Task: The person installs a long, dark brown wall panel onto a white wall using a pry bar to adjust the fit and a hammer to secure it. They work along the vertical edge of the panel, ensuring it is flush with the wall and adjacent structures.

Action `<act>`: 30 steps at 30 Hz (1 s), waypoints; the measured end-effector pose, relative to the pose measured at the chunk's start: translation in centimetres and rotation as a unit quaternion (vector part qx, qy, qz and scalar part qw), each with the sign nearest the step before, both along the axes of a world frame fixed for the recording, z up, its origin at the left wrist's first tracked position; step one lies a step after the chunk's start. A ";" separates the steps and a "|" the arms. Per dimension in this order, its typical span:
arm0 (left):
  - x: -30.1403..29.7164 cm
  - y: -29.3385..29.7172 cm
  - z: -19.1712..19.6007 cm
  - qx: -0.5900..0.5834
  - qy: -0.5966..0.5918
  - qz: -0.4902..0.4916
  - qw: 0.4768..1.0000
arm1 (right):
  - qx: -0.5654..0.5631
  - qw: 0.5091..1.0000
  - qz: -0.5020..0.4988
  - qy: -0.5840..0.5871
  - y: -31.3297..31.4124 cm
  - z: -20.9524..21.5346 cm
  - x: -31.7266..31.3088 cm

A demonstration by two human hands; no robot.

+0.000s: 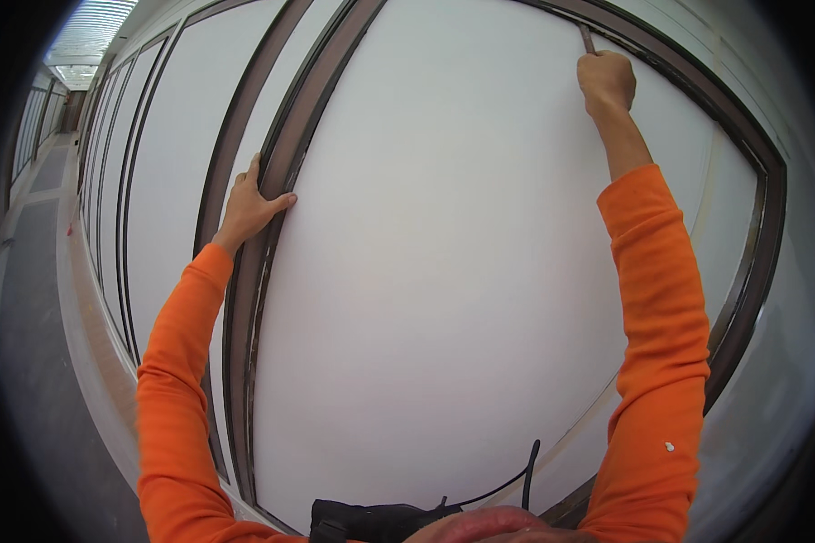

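Observation:
My right hand (pixel 608 80) is raised to the upper right, its fingers closed round a slim brownish hand tool (pixel 588 38). The tool's upper end meets the inner edge of the dark brown frame (pixel 735 127) along the top of a large white panel (pixel 444 262). Its exact kind cannot be made out. On the left, my left hand (pixel 250 210) rests against the brown upright (pixel 285 149) of that frame. The thumb is spread onto its inner edge, and the fingers point upward, holding nothing.
More white panels (pixel 186 100) in dark frames run along the wall to the left. Beside them a corridor floor with a grey strip (pixel 41 326) recedes toward the far end. A black strap-like item (pixel 371 520) and a thin black stalk (pixel 531 471) show low at my chest.

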State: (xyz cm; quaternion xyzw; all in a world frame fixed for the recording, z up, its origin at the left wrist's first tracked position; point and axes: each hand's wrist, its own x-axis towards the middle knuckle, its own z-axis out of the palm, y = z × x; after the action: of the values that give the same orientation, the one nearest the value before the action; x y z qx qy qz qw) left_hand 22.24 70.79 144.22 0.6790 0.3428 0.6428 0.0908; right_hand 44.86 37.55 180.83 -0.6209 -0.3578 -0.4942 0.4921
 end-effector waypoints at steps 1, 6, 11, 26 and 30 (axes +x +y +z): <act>-0.5 -0.3 0.4 -0.009 0.020 -0.001 1.000 | -0.010 1.000 -0.018 -0.007 -0.1 -0.2 0.0; -0.2 0.4 0.8 -0.034 0.072 0.035 0.996 | 0.029 0.988 -0.072 -0.133 1.5 -1.5 6.1; -1.1 0.0 0.5 -0.041 0.115 0.061 0.991 | 0.007 0.989 -0.084 -0.119 1.9 -2.3 6.8; -1.1 -0.8 0.9 -0.023 0.071 0.034 0.997 | -0.211 0.962 -0.150 -0.091 -12.7 9.7 -14.0; 0.1 0.3 1.5 -0.008 0.112 0.011 0.994 | -0.168 0.984 -0.012 -0.049 -11.2 7.1 -13.5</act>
State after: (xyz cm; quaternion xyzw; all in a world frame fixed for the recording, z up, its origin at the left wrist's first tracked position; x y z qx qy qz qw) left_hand 22.29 71.09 145.70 0.7423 0.3634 0.5608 0.0497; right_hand 31.34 26.39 187.91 -0.6743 -0.4518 -0.4625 0.3567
